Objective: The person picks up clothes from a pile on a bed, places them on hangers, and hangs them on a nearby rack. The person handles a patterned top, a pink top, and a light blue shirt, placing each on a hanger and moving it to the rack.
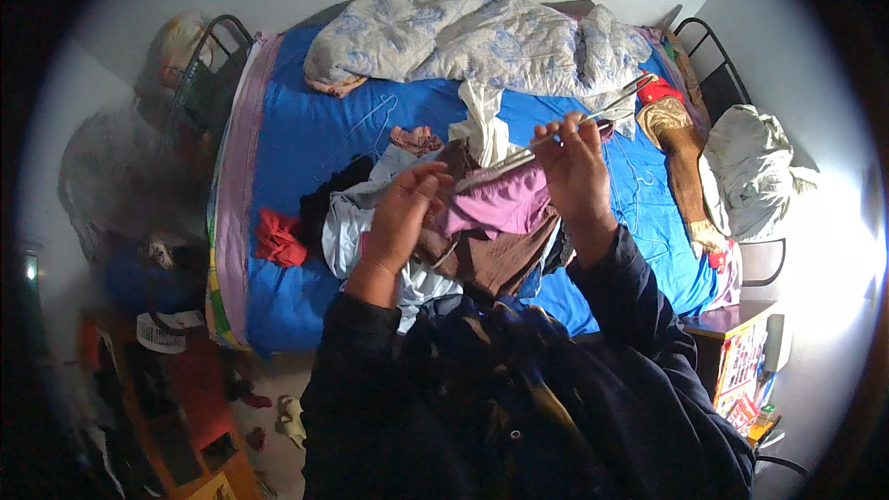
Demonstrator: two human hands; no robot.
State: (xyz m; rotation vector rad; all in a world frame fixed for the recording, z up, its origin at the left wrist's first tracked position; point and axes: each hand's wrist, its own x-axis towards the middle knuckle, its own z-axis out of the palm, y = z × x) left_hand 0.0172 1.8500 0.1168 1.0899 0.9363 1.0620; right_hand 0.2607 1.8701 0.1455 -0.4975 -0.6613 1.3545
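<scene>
A pale wire clothes hanger, seen nearly edge-on, slants up to the right above a heap of clothes. My right hand grips it with the fingertips near its middle. At its lower end is my left hand, fingers bent; whether they hold the wire is not clear. Beneath my hands lie a pink garment, a brown garment, a white cloth and a light blue garment. Thin hangers rest on the blue bedsheet to the right, and another hanger at the upper left.
A floral quilt is bunched along the bed's far side. A red cloth lies at the left, a brown and gold garment at the right. A white fabric bundle sits beyond the bed's right end, above a small cabinet.
</scene>
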